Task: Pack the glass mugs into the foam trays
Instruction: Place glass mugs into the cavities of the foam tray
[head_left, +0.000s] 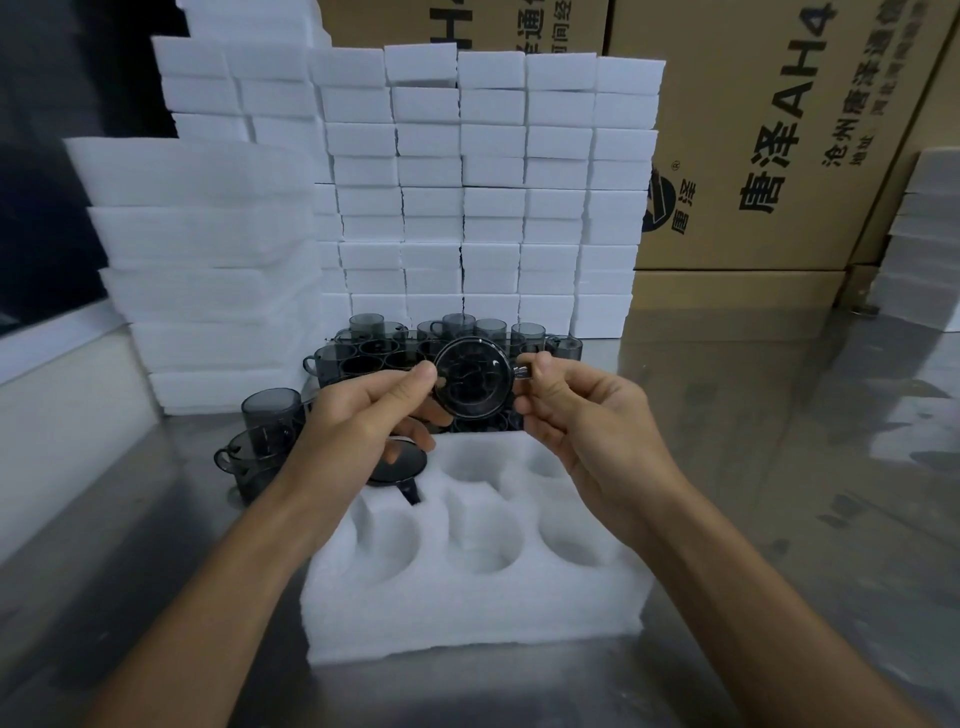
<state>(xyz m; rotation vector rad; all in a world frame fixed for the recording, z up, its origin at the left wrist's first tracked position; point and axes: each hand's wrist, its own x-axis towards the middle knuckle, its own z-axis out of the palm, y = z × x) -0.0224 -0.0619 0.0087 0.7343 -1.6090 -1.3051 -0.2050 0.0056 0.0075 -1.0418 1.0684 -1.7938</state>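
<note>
Right, both hands are gripping one smoky glass mug (471, 378) above the foam tray (467, 587): left hand (363, 415) pinching its rim, right hand (576, 415) pinching the handle. Another mug (397, 465) is sitting in the tray's back-left pocket, more mugs (374, 348) waiting behind.

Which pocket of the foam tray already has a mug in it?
The far-left pocket: a dark mug sits there, under the left hand. The other pockets are empty.

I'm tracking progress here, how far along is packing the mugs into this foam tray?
Just started. One mug already sits in the back-left pocket of the foam tray. A second mug is held above the tray: left hand on its rim, right hand pinching its handle. Five pockets remain open, and loose mugs wait behind.
</note>
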